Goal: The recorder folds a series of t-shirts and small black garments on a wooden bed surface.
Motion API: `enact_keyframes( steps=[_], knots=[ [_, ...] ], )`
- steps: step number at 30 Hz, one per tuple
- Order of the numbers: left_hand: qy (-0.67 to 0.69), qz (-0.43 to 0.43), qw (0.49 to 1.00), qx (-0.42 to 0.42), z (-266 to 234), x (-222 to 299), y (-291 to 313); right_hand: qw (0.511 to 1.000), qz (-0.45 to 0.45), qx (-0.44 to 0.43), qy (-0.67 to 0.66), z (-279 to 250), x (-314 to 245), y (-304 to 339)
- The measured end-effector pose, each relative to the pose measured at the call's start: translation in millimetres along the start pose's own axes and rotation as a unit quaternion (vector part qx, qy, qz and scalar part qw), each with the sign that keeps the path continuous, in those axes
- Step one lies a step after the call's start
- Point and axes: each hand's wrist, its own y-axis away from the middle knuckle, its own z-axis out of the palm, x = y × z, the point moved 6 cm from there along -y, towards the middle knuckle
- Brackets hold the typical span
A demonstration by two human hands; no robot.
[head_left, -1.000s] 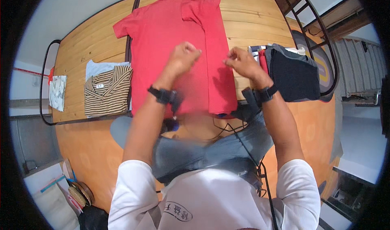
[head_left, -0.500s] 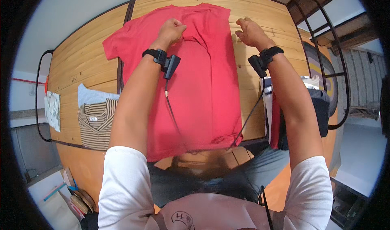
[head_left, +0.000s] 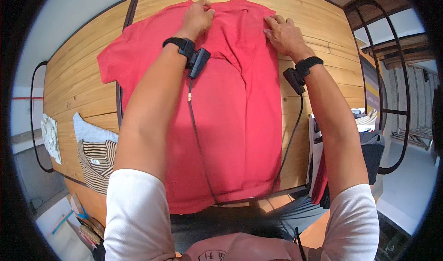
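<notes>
A striped shirt (head_left: 98, 162) lies near left, a blue cloth (head_left: 92, 129) just beyond. The red shirt (head_left: 217, 127) spreads across the table's (head_left: 318, 39) middle. The left hand (head_left: 197, 19) is at its far collar, fingers curled; the right hand (head_left: 285, 35), half open, at its far right edge. Whether either grips cloth, I cannot tell. Dark clothes (head_left: 372, 150) sit near right.

Red tee (head_left: 221, 118) on tbl (head_left: 78, 76), L hand (head_left: 197, 20) atop, R hand (head_left: 284, 36) prob. touching edge

The wooden counter (head_left: 83, 72) carries a red shirt (head_left: 217, 136) spread out. A blue cloth (head_left: 90, 129) lies left, clothes (head_left: 373, 151) stacked right.
</notes>
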Motion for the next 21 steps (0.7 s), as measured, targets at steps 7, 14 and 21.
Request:
enact_keyframes(
  steps=[7,14,21],
  knots=[
    [0.018,-0.032,0.999,-0.012,10.3,-5.1,-11.0,0.999,0.011,0.037,0.025,-1.5,-3.8,5.5],
    [0.073,-0.070,0.989,0.108,-20.4,-6.1,5.0,0.995,0.045,0.042,0.078,0.1,-13.2,3.1],
    [-0.041,-0.009,0.987,0.155,-34.9,29.0,50.6,0.994,0.058,0.029,0.083,1.2,-16.9,2.8]
  ],
)
